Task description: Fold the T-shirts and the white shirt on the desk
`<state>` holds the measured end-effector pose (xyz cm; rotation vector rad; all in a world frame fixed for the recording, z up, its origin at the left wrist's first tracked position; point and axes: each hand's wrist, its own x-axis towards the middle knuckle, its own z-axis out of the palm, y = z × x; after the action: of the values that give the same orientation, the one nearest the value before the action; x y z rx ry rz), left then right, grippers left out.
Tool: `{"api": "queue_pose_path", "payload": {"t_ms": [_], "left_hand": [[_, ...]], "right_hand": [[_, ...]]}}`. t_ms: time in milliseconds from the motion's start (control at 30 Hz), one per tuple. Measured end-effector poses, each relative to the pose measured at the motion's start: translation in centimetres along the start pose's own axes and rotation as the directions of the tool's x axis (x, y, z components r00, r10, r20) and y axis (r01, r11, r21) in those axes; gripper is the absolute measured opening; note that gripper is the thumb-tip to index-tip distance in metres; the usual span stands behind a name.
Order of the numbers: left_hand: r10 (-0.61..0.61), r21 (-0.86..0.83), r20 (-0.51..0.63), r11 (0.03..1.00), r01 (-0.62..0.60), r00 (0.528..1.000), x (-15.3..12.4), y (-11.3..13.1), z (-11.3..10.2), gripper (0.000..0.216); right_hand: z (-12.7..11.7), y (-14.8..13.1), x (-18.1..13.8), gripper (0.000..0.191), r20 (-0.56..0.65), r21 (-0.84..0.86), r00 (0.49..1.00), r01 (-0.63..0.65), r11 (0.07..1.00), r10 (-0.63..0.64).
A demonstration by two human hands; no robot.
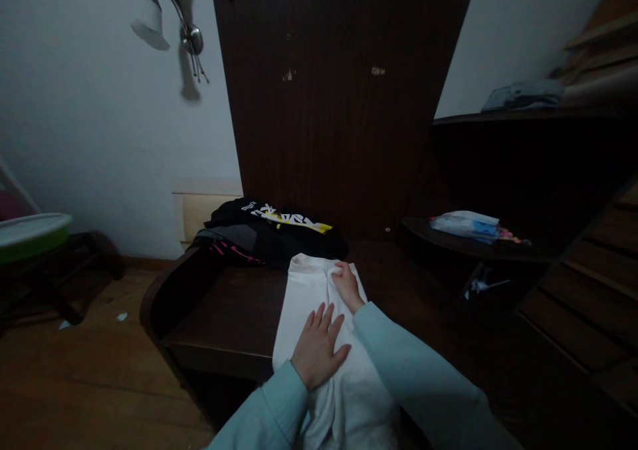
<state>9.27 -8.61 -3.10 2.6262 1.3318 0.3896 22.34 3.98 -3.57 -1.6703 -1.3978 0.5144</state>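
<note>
A white garment [304, 290], partly folded into a long strip, lies on the dark wooden bench [224, 310] and reaches down toward me past the lower picture edge. My left hand [319, 347] rests flat on its middle with the fingers spread. Farther up, near the collar-like end, my right hand [347, 287] pinches the cloth between thumb and curled fingers. Just behind the white garment sits a heap of dark clothes [279, 234], the top one black with white and yellow print.
Corner shelves [478, 254] stand at the right, with a plastic packet [463, 225] on the lower one and folded cloth [523, 94] above. A wall lamp [152, 24] hangs at upper left. On a low stool at the left is a green basin [34, 237].
</note>
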Motion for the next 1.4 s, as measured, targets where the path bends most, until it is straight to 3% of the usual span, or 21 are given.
{"api": "queue_pose_path", "payload": {"t_ms": [133,267,467,667,933,1400], "left_hand": [[0.002,0.004,-0.008,1.000,-0.002,1.000,-0.2,0.1,0.0,0.055],[0.000,0.004,-0.006,1.000,0.000,1.000,-0.1,0.0,0.4,0.056],[-0.004,-0.008,-0.010,1.000,0.004,1.000,-0.2,0.2,0.2,0.057],[-0.035,0.006,-0.004,0.999,0.035,0.999,-0.2,0.4,0.3,0.057],[-0.031,0.014,-0.020,0.999,0.032,0.999,-0.3,0.3,0.7,0.058],[-0.038,0.010,-0.007,0.999,0.038,0.999,1.1,-0.2,0.3,0.058]], "right_hand": [[-0.7,-1.1,0.4,0.027,0.177,-0.157,0.982,0.087,0.984,-0.059],[-1.0,-2.0,1.2,0.013,0.191,-0.265,0.978,0.128,0.956,-0.077],[-0.9,-3.1,0.7,0.023,0.260,-0.308,0.954,0.229,0.924,-0.150],[-1.3,-3.0,-0.4,0.032,0.426,-0.366,0.877,0.392,0.844,-0.222],[0.5,-3.2,-0.5,0.032,0.382,-0.596,0.902,0.407,0.692,-0.201],[1.3,-4.0,1.2,0.031,0.389,-0.606,0.902,0.403,0.686,-0.187]]}}
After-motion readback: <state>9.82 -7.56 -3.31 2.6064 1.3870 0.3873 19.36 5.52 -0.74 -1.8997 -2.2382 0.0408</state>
